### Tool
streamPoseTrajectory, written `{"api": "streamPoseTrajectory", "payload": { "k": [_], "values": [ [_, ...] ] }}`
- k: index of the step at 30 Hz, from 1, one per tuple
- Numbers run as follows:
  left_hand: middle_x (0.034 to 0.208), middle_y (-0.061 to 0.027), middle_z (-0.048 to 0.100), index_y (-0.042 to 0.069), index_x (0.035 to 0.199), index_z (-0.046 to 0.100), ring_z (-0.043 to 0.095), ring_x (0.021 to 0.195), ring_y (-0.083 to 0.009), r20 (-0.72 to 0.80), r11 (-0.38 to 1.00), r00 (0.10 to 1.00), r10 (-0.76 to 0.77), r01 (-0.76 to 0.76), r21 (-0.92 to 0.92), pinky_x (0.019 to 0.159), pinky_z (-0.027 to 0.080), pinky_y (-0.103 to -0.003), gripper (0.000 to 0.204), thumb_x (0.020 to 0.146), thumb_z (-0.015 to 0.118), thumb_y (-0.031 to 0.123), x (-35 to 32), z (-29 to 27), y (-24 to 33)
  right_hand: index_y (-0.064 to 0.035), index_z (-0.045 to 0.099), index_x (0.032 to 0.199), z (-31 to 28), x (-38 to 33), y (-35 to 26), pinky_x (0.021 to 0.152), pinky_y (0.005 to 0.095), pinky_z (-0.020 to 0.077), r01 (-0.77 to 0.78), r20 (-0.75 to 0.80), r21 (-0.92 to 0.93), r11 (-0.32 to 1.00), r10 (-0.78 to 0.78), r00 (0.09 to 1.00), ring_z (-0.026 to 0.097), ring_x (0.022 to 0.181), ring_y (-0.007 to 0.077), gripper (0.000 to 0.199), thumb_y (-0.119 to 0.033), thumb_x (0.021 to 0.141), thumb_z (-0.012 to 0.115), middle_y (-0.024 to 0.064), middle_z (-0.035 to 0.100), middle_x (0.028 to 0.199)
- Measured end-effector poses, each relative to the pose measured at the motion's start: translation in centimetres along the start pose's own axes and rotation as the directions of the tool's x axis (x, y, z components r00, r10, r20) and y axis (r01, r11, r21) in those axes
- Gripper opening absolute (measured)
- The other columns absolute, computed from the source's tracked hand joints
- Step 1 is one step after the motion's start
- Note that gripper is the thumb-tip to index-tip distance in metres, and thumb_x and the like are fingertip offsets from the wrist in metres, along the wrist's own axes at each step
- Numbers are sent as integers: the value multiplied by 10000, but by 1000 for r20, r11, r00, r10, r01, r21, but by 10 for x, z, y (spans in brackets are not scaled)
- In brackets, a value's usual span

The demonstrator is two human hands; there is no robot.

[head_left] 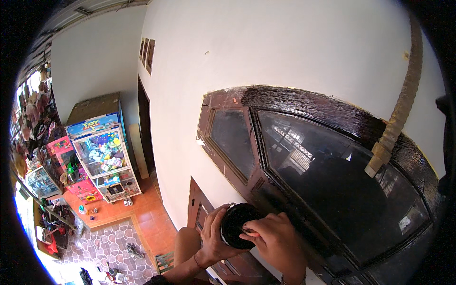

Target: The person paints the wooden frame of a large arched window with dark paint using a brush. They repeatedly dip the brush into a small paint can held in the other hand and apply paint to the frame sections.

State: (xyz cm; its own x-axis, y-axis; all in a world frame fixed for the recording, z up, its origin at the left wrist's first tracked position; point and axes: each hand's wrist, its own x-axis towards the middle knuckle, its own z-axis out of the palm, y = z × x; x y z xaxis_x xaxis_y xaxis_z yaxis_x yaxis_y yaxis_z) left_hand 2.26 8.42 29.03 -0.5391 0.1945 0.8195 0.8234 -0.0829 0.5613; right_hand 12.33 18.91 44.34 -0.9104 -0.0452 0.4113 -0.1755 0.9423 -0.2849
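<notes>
My left hand (213,236) is wrapped round the side of a round can (231,219) of black paint, holding it up in front of me with its opening towards me. My right hand (277,237) is closed over the can's mouth on a paintbrush (252,233). Only a bit of its orange handle shows, and the bristles are hidden. Beyond both hands is a dark wooden window frame (294,100) with a curved top. Its upper band looks glossy and wet, while the left end is duller brown.
A ribbed pole (403,102) hangs down in front of the glass pane (327,190) at right. A brown door (203,209) is below. Far lower left stand a claw machine (102,149) and a pink cabinet (78,173) on orange tiles (151,223). My bent knee (186,247) is beside my left arm.
</notes>
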Motion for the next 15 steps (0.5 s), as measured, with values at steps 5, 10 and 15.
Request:
{"api": "streamPoseTrajectory", "payload": {
  "k": [5, 10, 15],
  "values": [
    [1326, -278, 563, -57, 1400, 403, 603, 1174, -428, -30, 997, 997, 73, -72, 31, 979, 511, -492, 1063, 581, 949, 345, 2, 0, 1, -48, 691, 961, 14, 9, 1, 777, 423, 442, -2, 138, -90, 996, 15, 990, 654, 822, 298, 149, -109, 830, 727, 127, 709, 872],
    [1301, -284, 576, -64, 1394, 405, 614, 1152, -428, -28, 997, 998, 64, -63, 39, 978, 512, -491, 1042, 584, 936, 321, 0, 0, 4, -42, 690, 946, 11, 8, -2, 768, 416, 433, -5, 129, -84, 996, 16, 992, 645, 791, 287, 141, -116, 839, 743, 122, 697, 810],
    [1314, -252, 582, -49, 1410, 389, 605, 1168, -407, -1, 999, 999, -38, 38, 4, 978, 517, -484, 1096, 551, 958, 323, -6, -2, 7, -26, 679, 901, -6, -9, -12, 717, 391, 463, -40, -88, -33, 999, 37, 995, 640, 699, 238, 150, -96, 818, 782, 113, 679, 769]
  ]
}}
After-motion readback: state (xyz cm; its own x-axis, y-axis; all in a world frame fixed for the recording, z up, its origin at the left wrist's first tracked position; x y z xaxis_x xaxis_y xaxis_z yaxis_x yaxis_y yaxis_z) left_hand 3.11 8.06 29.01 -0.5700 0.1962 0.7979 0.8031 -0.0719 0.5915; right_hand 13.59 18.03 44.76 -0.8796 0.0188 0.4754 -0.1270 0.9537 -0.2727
